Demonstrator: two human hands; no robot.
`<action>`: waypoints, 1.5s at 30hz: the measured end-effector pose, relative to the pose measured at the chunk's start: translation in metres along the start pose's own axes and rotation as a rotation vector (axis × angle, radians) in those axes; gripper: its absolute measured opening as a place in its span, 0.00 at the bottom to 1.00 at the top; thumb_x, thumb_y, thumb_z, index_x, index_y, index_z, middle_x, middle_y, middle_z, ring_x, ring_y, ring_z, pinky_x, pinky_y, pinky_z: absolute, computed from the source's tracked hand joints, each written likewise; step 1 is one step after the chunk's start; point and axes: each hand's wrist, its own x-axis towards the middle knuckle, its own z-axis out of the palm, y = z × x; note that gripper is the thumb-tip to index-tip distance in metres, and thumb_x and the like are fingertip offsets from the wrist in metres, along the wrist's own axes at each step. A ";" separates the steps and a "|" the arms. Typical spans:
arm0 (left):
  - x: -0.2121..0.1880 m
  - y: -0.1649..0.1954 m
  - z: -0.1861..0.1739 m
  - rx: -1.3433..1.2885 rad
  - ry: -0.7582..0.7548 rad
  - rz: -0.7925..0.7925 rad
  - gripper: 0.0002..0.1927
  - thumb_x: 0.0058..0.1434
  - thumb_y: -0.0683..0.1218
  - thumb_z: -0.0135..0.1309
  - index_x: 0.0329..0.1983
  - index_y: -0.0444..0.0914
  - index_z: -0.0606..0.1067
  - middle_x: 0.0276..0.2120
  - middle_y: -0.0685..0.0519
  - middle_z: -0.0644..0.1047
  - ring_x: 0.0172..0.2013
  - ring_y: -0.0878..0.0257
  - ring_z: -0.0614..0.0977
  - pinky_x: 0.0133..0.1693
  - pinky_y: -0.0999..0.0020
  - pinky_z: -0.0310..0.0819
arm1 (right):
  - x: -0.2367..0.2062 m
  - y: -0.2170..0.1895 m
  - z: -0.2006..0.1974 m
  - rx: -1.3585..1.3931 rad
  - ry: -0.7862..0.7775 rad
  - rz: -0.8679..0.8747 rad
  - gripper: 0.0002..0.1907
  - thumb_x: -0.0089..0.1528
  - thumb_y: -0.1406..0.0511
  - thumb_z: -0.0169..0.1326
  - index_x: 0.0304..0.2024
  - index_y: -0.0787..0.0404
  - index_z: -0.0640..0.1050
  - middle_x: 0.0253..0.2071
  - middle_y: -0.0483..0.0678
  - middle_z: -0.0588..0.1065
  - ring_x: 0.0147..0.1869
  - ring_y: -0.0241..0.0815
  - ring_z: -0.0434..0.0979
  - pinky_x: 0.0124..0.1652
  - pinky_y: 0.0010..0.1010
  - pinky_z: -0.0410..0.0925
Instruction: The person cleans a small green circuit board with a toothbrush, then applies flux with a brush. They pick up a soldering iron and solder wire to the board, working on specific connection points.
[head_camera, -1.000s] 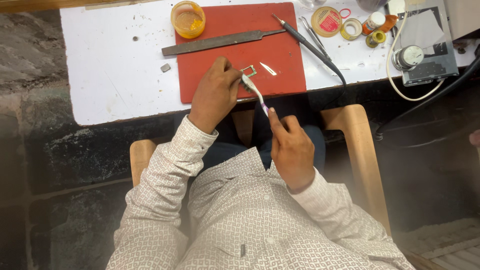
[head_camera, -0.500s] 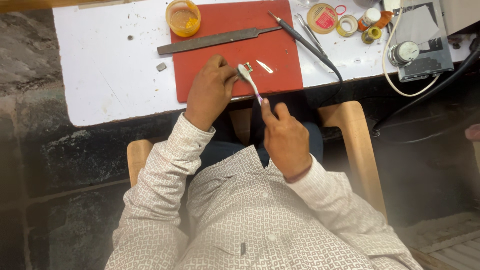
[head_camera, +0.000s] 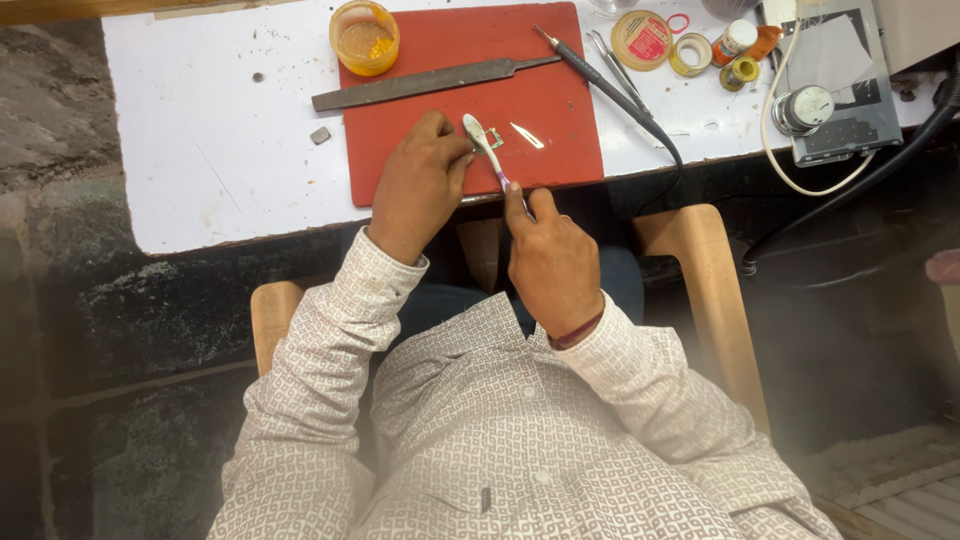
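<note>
We pin the small metal frame (head_camera: 494, 141) to the red mat (head_camera: 560, 110) with our left hand (head_camera: 420, 185), fingertips closed on its edge, while our right hand (head_camera: 550, 262) pinches a white brush (head_camera: 484, 147) by its handle, head over the frame. Best kept to short, light strokes with the piece pressed flat. Against the frame half a second ago, the brush head sits further up the mat; the left hand has barely shifted.
</note>
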 end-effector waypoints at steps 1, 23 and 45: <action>0.000 0.000 0.000 0.005 -0.003 -0.003 0.03 0.61 0.38 0.59 0.35 0.31 0.79 0.36 0.44 0.73 0.38 0.47 0.78 0.40 0.54 0.72 | -0.003 0.000 -0.002 0.003 -0.003 0.001 0.24 0.59 0.74 0.54 0.59 0.67 0.77 0.38 0.52 0.70 0.29 0.48 0.75 0.29 0.38 0.70; 0.002 -0.001 -0.002 -0.033 0.001 -0.009 0.03 0.60 0.38 0.60 0.35 0.31 0.79 0.37 0.44 0.73 0.38 0.47 0.78 0.40 0.55 0.72 | -0.036 0.002 -0.023 0.015 -0.051 0.030 0.23 0.60 0.73 0.54 0.59 0.65 0.77 0.36 0.52 0.69 0.28 0.49 0.75 0.28 0.40 0.69; 0.002 -0.004 0.000 -0.039 0.005 -0.015 0.03 0.61 0.38 0.60 0.36 0.31 0.80 0.37 0.43 0.73 0.38 0.47 0.79 0.40 0.55 0.73 | -0.017 0.011 -0.017 0.054 -0.077 0.028 0.24 0.59 0.73 0.55 0.59 0.65 0.77 0.35 0.54 0.69 0.28 0.52 0.75 0.28 0.42 0.69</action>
